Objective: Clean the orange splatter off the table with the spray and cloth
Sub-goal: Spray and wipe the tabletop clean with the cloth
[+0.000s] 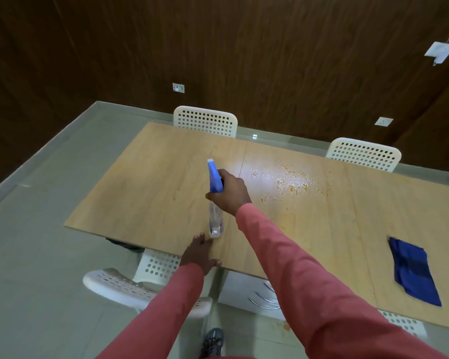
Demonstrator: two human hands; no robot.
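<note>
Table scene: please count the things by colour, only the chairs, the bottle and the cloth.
White: 4, chairs
Blue: 2, spray bottle with blue head, held by the right hand, and cloth
Total: 6

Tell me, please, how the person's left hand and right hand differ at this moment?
The right hand grips the spray bottle at its neck; the left hand holds nothing. The left hand rests flat near the table's near edge with straight fingers; the right hand's fingers are curled, farther over the table. Both wear reddish sleeves, and neither touches the blue cloth.
</note>
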